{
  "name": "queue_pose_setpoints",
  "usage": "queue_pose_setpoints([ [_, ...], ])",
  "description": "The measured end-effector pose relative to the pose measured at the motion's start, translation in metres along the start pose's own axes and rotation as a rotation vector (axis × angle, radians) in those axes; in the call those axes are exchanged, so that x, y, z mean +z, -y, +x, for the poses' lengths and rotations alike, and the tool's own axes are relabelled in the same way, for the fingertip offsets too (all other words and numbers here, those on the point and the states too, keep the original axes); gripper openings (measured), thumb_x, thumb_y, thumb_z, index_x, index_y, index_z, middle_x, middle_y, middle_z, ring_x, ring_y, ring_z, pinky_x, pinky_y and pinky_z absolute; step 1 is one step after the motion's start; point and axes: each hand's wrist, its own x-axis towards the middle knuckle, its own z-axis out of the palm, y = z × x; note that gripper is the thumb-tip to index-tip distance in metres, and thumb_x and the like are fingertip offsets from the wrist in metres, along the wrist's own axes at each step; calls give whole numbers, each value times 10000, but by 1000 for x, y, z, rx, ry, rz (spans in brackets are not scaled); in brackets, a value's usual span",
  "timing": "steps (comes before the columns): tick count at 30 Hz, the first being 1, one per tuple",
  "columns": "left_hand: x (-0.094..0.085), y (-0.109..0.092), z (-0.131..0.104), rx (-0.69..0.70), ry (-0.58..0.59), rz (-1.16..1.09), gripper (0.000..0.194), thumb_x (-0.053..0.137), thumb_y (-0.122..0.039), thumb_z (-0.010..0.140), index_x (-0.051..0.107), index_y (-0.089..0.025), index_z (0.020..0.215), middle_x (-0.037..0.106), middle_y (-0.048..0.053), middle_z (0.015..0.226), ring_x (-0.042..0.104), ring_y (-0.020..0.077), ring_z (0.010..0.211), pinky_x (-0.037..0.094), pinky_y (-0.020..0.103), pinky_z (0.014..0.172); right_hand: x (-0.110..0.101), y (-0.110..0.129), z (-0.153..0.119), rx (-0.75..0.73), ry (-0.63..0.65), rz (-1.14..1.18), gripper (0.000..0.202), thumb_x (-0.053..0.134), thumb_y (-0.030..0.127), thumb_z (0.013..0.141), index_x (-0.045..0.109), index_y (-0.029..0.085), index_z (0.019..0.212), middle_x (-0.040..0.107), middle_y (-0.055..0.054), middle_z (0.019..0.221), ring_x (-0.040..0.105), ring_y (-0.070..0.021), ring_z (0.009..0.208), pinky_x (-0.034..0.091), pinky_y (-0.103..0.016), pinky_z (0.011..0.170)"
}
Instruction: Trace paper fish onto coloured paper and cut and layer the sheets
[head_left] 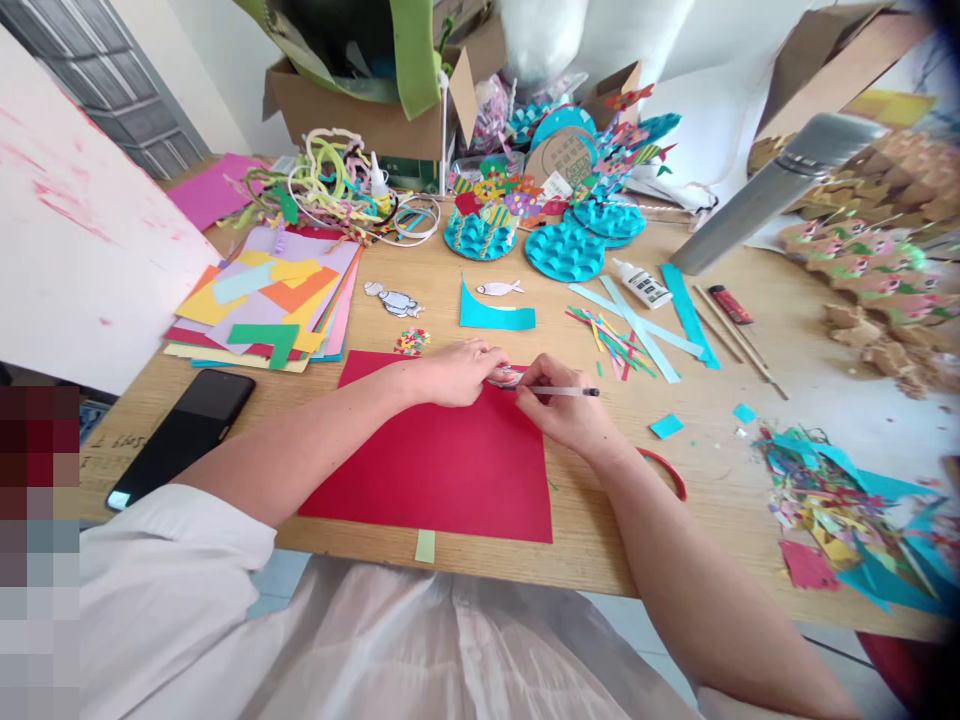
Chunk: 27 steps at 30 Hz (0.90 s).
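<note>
A red sheet of paper [435, 460] lies flat on the table in front of me. At its top edge is a small white paper fish cutout [505, 377], partly covered by my fingers. My left hand [463, 375] holds the cutout down from the left, fingertips bent against it. My right hand [559, 405] pinches a pen [571, 391] whose tip end is at the cutout's right side. Just above the sheet sits a heap of tiny coloured paper bits [412, 342]. Other fish cutouts [499, 288] lie farther back, near a blue paper offcut [495, 315].
A phone [187, 430] and stacked coloured paper [255, 300] are on the left. Scissors' red handle [667, 470] shows beside my right forearm. Rightward are a glue bottle [643, 284], grey tumbler [772, 195] and scrap pile [832, 490]. Blue egg-tray crafts [564, 250] stand behind.
</note>
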Motion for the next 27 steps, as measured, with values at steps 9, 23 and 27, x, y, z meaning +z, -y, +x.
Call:
queue_pose_setpoints([
  [9, -2, -1, -1, -11, 21, -6, 450, 452, -27, 820, 495, -136, 1254, 590, 140, 1225, 544, 225, 1201, 432, 334, 1001, -2, -1, -1, -2, -6, 17, 110, 544, 148, 721, 473, 217, 674, 527, 44, 545, 433, -97, 466, 305, -235, 472],
  [23, -3, -2, -3, 14, 8, -22, 446, 452, -1, 791, 524, -138, 1209, 596, 130, 1224, 553, 212, 1184, 429, 326, 1017, -4, -2, 0, 13, -7, -1, 104, 542, 183, 745, 467, 212, 678, 523, 39, 553, 426, -93, 471, 294, -240, 476],
  [27, -2, -1, -3, 22, -8, -21, 436, 456, -8, 789, 532, -147, 1196, 603, 118, 1203, 566, 206, 1162, 436, 319, 1010, -4, -1, 1, 16, -10, -4, 101, 533, 194, 741, 465, 213, 670, 519, 36, 547, 425, -97, 470, 298, -242, 479],
])
